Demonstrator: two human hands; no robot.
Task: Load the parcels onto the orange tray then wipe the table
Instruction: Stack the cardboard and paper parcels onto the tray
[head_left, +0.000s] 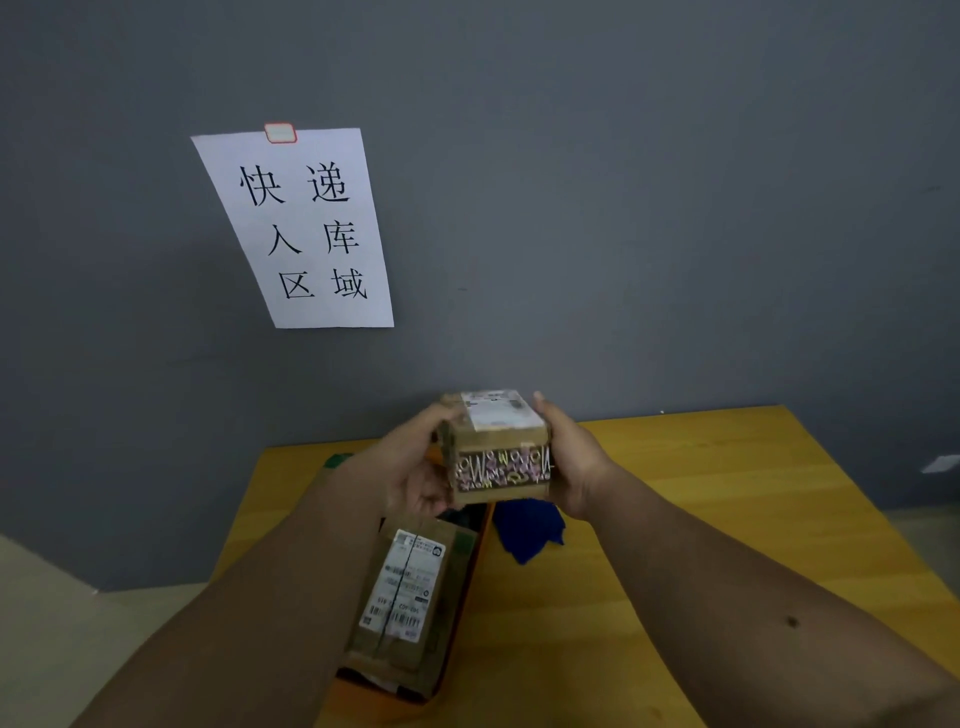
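Note:
A small cardboard parcel (501, 447) with a white label on top and patterned tape on its front hangs in the air above the table. My left hand (415, 467) grips its left side and my right hand (569, 457) grips its right side. Below them lies the orange tray (470, 587), mostly hidden under my left forearm. On the tray rests a long cardboard parcel (410, 597) with a white shipping label. A blue cloth (527, 527) lies crumpled on the table just right of the tray.
The yellow wooden table (727, 519) stands against a grey wall. A paper sign (301, 228) with Chinese characters hangs on the wall at upper left. Something green (340, 460) shows at the tray's far left corner. Floor shows to the left.

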